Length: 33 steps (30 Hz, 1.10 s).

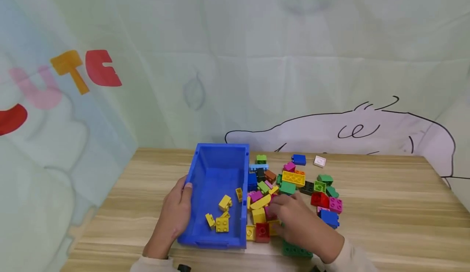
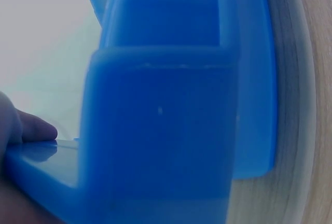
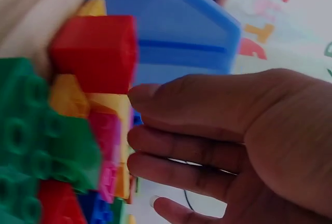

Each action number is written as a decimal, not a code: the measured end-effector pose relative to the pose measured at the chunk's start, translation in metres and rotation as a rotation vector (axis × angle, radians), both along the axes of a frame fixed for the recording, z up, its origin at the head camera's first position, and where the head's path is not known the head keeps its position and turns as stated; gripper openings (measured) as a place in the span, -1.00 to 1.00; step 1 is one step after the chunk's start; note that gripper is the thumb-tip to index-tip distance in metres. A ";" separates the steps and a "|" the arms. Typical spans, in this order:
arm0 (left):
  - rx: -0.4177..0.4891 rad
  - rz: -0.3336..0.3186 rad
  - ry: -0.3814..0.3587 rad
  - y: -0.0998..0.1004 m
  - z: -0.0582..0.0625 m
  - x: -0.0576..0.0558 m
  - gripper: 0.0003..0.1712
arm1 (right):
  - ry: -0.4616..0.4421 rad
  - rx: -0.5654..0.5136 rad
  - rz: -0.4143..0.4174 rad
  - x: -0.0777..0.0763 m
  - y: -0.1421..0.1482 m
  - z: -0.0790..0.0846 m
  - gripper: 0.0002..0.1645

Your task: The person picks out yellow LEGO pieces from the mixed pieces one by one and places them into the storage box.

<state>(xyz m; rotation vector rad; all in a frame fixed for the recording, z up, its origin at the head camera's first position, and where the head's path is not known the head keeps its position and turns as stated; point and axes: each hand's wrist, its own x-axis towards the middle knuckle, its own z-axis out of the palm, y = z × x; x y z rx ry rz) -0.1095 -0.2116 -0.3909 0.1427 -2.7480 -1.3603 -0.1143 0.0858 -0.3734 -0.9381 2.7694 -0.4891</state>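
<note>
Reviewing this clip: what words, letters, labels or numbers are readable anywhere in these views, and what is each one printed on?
"UTE", in pink, orange and red letters, on the pale printed fabric backdrop at left; a red shape before it is cut off, unreadable.
Red and orange letter fragments on the same backdrop in the right wrist view: too partial to read.
Blue plastic bin and coloured toy bricks: no readable text.

One blue bin (image 1: 216,170), roughly thirty bricks (image 1: 293,178)

Plastic toys on wood-grain, cloth behind

The blue bin (image 1: 216,174) is smooth moulded plastic with a soft sheen, as are the studded building bricks (image 1: 293,178), glossy in yellow, red, green and pink. The worktop (image 1: 385,206) shows a pale, matt wood grain. The backdrop (image 1: 235,60) is thin, creased printed cloth with a matt look.
</note>
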 end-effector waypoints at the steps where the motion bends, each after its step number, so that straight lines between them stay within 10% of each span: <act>1: 0.001 0.000 0.000 0.000 0.000 0.000 -0.43 | 0.007 0.011 0.004 0.001 -0.001 -0.003 -0.66; 15: 0.001 -0.003 -0.005 0.001 0.000 0.000 -0.42 | 0.157 0.115 0.039 0.009 -0.010 -0.021 -0.74; 33: -0.012 0.001 -0.007 0.000 0.000 0.000 -0.42 | 0.128 0.049 0.045 0.008 -0.006 -0.020 -0.67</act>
